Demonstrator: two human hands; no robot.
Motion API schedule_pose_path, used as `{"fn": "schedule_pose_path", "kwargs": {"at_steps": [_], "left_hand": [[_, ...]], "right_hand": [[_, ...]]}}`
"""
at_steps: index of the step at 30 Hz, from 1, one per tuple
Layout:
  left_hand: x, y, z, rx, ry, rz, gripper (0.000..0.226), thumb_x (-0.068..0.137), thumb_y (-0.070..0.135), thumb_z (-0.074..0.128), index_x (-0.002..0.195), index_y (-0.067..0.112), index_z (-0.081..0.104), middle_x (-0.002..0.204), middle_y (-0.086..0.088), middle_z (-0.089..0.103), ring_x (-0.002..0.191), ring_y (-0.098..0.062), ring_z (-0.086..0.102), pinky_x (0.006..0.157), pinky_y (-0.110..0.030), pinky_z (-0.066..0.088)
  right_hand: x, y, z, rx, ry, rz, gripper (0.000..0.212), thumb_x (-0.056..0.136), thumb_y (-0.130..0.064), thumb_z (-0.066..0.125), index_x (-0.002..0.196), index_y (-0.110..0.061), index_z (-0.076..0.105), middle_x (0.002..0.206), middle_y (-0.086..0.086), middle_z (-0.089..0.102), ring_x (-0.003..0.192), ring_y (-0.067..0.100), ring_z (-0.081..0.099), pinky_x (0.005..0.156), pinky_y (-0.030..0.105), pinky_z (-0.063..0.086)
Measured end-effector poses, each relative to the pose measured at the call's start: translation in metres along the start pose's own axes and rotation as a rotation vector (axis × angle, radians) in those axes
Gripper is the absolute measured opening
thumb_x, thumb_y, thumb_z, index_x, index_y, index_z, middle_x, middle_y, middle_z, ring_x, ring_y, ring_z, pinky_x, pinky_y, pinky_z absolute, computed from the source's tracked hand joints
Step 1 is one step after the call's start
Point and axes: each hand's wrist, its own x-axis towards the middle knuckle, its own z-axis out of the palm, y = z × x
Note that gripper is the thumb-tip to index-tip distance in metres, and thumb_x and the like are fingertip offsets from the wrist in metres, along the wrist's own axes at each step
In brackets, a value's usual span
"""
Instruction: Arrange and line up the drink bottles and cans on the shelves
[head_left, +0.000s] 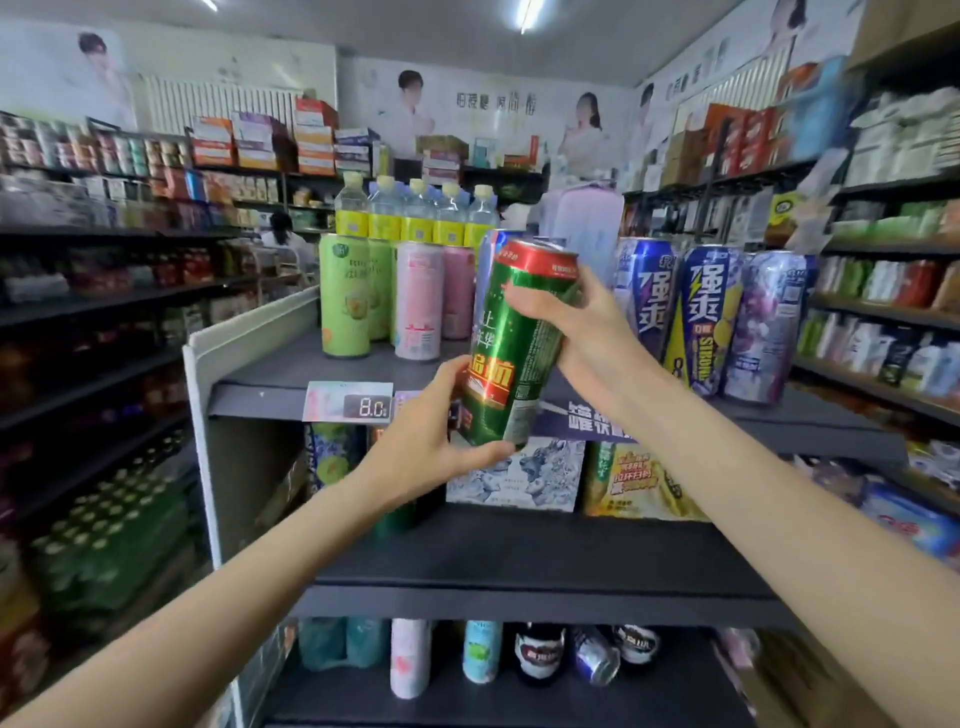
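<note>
Now both hands grip 1 green can (511, 353), tilted in the air before the top shelf (270, 400): the left hand (431, 441) cups its base, the right hand (582, 322) wraps its upper half. Placing seems underway; next, it needs righting and setting into the gap between the pink cans (418, 301) and blue cans (701, 317).

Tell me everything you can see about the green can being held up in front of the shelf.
The green can is a tall, glossy metal drink can with a red band round its top, gold and red lettering, and a white panel of fine print. It is off the shelf, tilted with its top leaning right. The left hand holds its bottom end; the right hand grips its upper part. Behind it stand blue cans.
</note>
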Motion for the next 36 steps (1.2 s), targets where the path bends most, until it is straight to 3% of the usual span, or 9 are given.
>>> {"fn": "schedule_pose_path", "kwargs": {"at_steps": [4,7,11,17,20,22,26,30,36], "left_hand": [[-0.059,-0.031,0.015,-0.024,-0.046,-0.092,0.08,0.064,0.034,0.082,0.126,0.031,0.031,0.116,0.026,0.047,0.107,0.018,0.046,0.087,-0.002,0.035],[-0.088,-0.057,0.015,0.036,-0.149,-0.164,0.082,0.066,0.034,0.081,0.128,0.034,0.028,0.123,0.018,0.047,0.111,0.012,0.045,0.092,-0.004,0.033],[-0.106,-0.073,0.014,0.093,-0.159,-0.201,0.075,0.065,0.039,0.078,0.123,0.033,0.032,0.118,0.016,0.049,0.109,0.003,0.047,0.088,0.0,0.031],[-0.108,-0.075,0.023,-0.155,-0.212,-0.3,0.081,0.064,0.036,0.078,0.132,0.027,0.034,0.122,0.013,0.056,0.111,0.001,0.054,0.095,-0.017,0.042],[-0.107,-0.073,0.024,-0.214,-0.222,-0.337,0.073,0.058,0.041,0.079,0.122,0.032,0.044,0.111,0.011,0.063,0.101,-0.002,0.06,0.091,-0.023,0.046],[-0.11,-0.073,0.025,-0.155,-0.176,-0.364,0.075,0.052,0.047,0.077,0.117,0.035,0.041,0.107,0.011,0.062,0.094,0.003,0.06,0.084,-0.017,0.046],[-0.124,-0.079,0.037,0.18,-0.11,-0.383,0.086,0.053,0.047,0.081,0.124,0.027,0.036,0.113,0.002,0.057,0.099,-0.014,0.057,0.086,-0.034,0.048],[-0.129,-0.074,0.055,0.285,-0.158,-0.403,0.087,0.063,0.044,0.08,0.131,0.017,0.033,0.121,-0.003,0.052,0.107,-0.022,0.054,0.087,-0.034,0.044],[-0.113,-0.09,0.042,0.28,-0.207,-0.429,0.069,0.082,0.04,0.066,0.138,0.016,0.033,0.132,-0.007,0.045,0.122,-0.023,0.045,0.094,-0.028,0.035]], "right_hand": [[-0.035,0.052,0.017,-0.217,-0.135,0.001,0.07,0.053,-0.013,0.085,0.113,-0.01,0.049,0.106,0.006,0.063,0.099,0.02,0.063,0.091,0.039,0.052],[-0.053,0.091,0.025,-0.298,-0.13,0.029,0.07,0.045,-0.03,0.085,0.104,-0.018,0.05,0.108,0.008,0.063,0.102,0.024,0.062,0.094,0.048,0.049],[-0.057,0.112,0.025,-0.266,-0.147,0.117,0.064,0.05,-0.022,0.086,0.104,-0.021,0.051,0.113,0.007,0.063,0.105,0.024,0.062,0.095,0.052,0.047],[-0.06,0.109,0.021,-0.108,-0.17,0.189,0.062,0.056,-0.003,0.082,0.109,-0.021,0.054,0.108,0.004,0.064,0.102,0.023,0.062,0.087,0.039,0.051],[-0.06,0.105,0.014,-0.017,-0.155,0.256,0.055,0.068,0.002,0.071,0.114,-0.021,0.052,0.107,0.003,0.063,0.099,0.02,0.062,0.082,0.032,0.051],[-0.061,0.107,0.011,-0.066,-0.171,0.317,0.051,0.075,0.003,0.068,0.116,-0.021,0.052,0.114,0.005,0.062,0.104,0.02,0.061,0.089,0.034,0.049],[-0.074,0.131,0.015,-0.184,-0.049,0.454,0.055,0.07,-0.01,0.079,0.115,-0.021,0.049,0.113,0.001,0.064,0.107,0.017,0.06,0.095,0.039,0.047],[-0.081,0.152,0.02,-0.277,0.141,0.397,0.048,0.065,-0.015,0.083,0.098,-0.028,0.051,0.103,-0.004,0.064,0.097,0.011,0.06,0.088,0.032,0.048],[-0.07,0.153,0.017,-0.559,0.133,0.215,0.067,0.062,-0.018,0.085,0.112,-0.029,0.043,0.109,-0.007,0.057,0.105,0.014,0.054,0.091,0.031,0.044]]}}
